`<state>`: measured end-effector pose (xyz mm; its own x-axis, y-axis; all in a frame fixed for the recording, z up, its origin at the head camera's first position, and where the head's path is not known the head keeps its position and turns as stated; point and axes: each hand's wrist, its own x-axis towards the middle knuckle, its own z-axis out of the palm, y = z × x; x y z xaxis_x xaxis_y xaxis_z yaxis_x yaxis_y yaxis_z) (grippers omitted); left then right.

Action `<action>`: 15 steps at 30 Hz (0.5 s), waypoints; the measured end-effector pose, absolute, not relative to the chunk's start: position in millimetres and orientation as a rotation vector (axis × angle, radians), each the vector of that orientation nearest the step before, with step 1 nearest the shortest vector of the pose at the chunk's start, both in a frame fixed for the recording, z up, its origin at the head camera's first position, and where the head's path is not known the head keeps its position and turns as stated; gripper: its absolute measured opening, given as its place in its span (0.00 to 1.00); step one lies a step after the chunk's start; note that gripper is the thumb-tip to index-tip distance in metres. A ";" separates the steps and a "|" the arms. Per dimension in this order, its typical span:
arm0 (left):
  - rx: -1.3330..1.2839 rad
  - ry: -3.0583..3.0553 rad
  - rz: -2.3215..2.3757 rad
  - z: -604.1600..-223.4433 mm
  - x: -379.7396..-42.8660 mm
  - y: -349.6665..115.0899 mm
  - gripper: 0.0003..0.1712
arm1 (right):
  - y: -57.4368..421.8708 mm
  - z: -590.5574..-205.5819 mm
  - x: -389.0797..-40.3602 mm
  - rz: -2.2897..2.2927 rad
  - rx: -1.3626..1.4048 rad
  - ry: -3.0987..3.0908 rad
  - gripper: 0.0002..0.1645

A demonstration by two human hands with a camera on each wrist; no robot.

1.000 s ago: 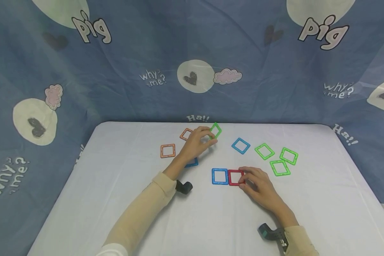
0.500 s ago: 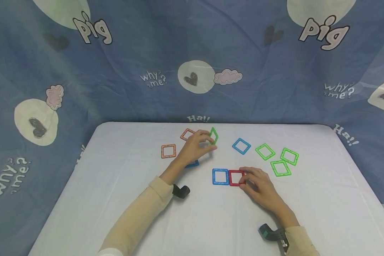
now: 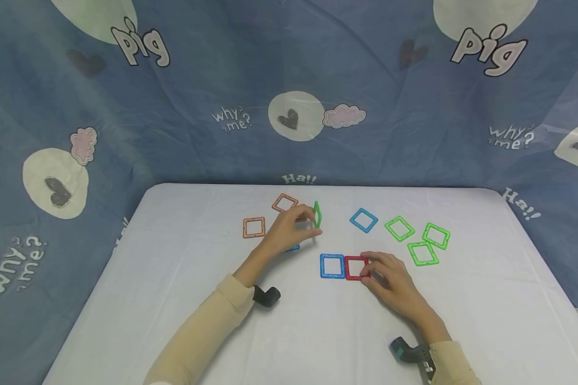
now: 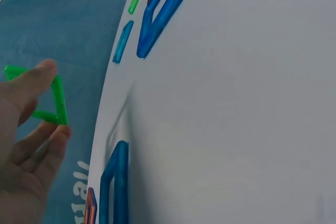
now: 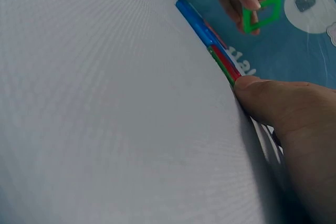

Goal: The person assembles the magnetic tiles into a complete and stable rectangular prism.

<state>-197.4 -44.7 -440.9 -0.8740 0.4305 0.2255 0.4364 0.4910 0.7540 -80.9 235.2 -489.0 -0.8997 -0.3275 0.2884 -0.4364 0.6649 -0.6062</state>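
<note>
Head view: left hand pinches a green square plastic frame, raised off the table.

White tabletop spreads wide toward the near side, its far edge just beyond the left hand. The green frame stands upright between thumb and fingers, parted only by its breadth. Right hand grips the right side of a flat red square plastic frame, which touches a blue square plastic frame.

Blue backdrop had txt all over tbh: "pig" x2 up top, + "why me?" & "Ha!!" a few x.
</note>
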 end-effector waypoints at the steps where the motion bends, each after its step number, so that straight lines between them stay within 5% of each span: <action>1: -0.780 -2.713 -1.386 -441.1 -196.1 -45.8 0.20 | 235.1 -489.2 -80.9 1.054 0.629 -2.722 0.12; 8: -0.757 -2.722 -1.452 -442.2 -189.8 -50.5 0.42 | 235.3 -489.5 -80.5 1.051 0.632 -2.713 0.12; 15: -0.778 -2.755 -1.391 -445.6 -182.5 -52.4 0.53 | 235.3 -489.0 -80.7 1.045 0.637 -2.714 0.12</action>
<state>-182.5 -52.4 -445.6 -0.8797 0.4409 0.1781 0.4051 0.4986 0.7664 -80.7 235.3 -489.0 -0.8956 -0.3296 0.2988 -0.4449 0.6642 -0.6007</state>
